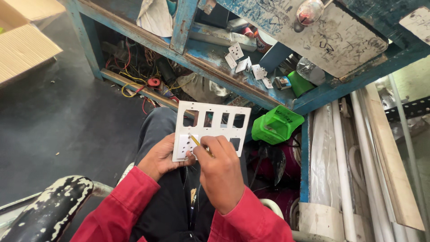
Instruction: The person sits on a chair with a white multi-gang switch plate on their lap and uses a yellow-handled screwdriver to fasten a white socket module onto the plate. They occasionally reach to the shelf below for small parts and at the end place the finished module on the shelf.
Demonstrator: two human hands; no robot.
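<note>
Beyond the fingers (pixel 210 148) stands a worn blue workbench (pixel 233 76); on its lower shelf lie small white socket modules (pixel 244 62) and a green cup (pixel 299 83). Left of the fingers, tangled wires (pixel 139 74) rest under the bench beside the dark floor (pixel 58 116).

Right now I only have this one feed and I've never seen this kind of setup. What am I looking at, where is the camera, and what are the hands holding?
This is one view from a camera on a person's head, looking down at their lap. No machine: just two bare hands in red sleeves. The left hand holds a white switch plate with rectangular cutouts. The right hand holds a yellow-handled tool against its lower left corner. Ahead is a worn blue workbench with small white sockets on its shelf, tangled wires beneath and a green plastic piece to the right.
</note>
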